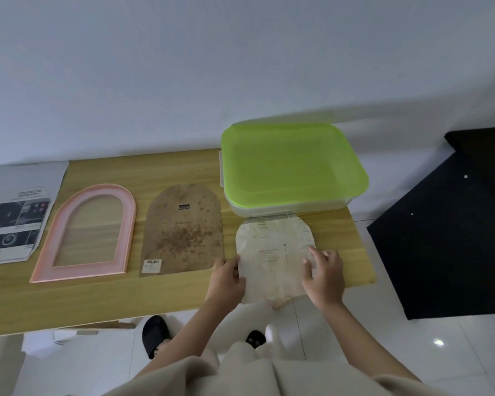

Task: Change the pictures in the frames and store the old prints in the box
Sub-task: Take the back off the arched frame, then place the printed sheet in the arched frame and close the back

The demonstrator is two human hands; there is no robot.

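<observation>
A pink arched frame (89, 232) lies flat on the wooden table (97, 304), empty, with the wood showing through it. Right of it lies its brown stained backing board (183, 232). An old yellowed arch-shaped print (272, 252) lies near the table's front right, overhanging the edge. My left hand (227, 277) holds the print's left edge, fingers curled at it. My right hand (325, 274) rests on the print's right side with fingers spread. A clear box with a green lid (289, 164), closed, stands just behind the print. A new printed sheet (15, 212) lies at the far left.
A white wall runs behind the table. A black piece of furniture (446, 224) stands to the right on the white tiled floor. My feet in dark slippers (155, 335) show under the table's front edge.
</observation>
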